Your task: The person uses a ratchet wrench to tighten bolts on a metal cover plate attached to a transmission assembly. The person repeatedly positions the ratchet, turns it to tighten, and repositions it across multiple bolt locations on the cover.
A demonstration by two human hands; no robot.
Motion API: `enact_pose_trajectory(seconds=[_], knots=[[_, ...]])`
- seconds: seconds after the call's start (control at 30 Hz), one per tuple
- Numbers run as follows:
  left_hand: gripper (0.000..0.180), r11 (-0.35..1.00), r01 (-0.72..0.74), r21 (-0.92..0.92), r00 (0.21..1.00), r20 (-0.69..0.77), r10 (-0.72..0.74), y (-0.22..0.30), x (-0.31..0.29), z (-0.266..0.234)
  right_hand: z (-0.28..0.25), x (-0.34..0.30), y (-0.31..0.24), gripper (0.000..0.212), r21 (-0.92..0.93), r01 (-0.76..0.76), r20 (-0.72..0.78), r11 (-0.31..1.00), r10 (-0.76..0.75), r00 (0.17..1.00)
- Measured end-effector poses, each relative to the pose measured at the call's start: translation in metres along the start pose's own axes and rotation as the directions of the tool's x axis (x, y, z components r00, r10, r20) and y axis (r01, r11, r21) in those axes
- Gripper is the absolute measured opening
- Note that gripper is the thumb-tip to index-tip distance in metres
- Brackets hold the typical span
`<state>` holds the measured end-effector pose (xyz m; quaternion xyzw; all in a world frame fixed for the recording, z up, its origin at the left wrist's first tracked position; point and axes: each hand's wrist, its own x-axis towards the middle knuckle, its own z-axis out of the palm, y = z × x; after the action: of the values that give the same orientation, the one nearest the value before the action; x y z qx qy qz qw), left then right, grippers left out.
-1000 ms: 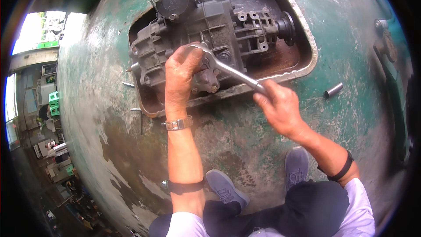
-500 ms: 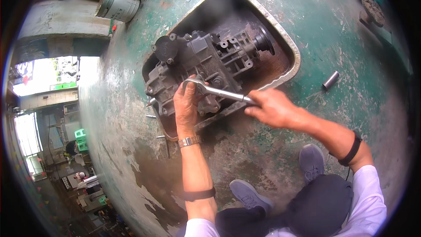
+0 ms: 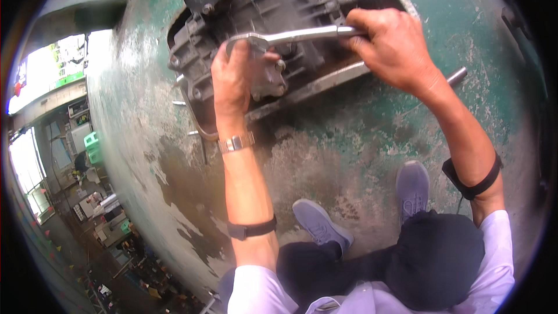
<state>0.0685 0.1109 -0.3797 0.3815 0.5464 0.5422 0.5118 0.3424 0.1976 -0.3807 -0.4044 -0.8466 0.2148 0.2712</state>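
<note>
Evidently to keep it seated, the left hand (image 3: 235, 75) presses the wrench (image 3: 290, 37) head onto the gearbox (image 3: 261, 0), fingers wrapped around it, while the right hand (image 3: 390, 43) grips the handle, clenched, for leverage.

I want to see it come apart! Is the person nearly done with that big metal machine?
Probably not. The grey gearbox sits in its floor pit in one piece, cover on. The right hand holds a silver wrench; the left hand steadies its head on a bolt. Other bolts appear in place, so most loosening seems left.
</note>
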Motion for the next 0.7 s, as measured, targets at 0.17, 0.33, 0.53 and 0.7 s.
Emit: enact_pose_trajectory(seconds=[0.17, 0.33, 0.53, 0.7], knots=[[0.030, 0.994, -0.002, -0.111, 1.000, 0.018, 0.004, -0.002, 0.000, -0.003, 0.004, -0.014, -0.014, 0.023, 0.002, -0.124, 0.061, 0.992, 0.123, 0.990], [0.026, 0.993, -0.009, -0.119, 1.000, 0.014, 0.011, -0.002, -0.001, -0.007, 0.013, -0.029, -0.024, 0.016, 0.123, -0.254, 0.135, 0.959, 0.237, 0.962], [0.028, 0.993, -0.001, -0.118, 0.996, 0.086, 0.012, -0.003, 0.000, -0.017, 0.022, -0.052, -0.042, 0.016, 0.258, -0.310, 0.174, 0.915, 0.271, 0.947], [0.031, 0.999, -0.028, 0.036, 0.998, 0.058, 0.026, -0.003, -0.001, -0.016, 0.030, -0.053, -0.042, 0.016, 0.282, -0.257, 0.118, 0.924, 0.233, 0.965]])
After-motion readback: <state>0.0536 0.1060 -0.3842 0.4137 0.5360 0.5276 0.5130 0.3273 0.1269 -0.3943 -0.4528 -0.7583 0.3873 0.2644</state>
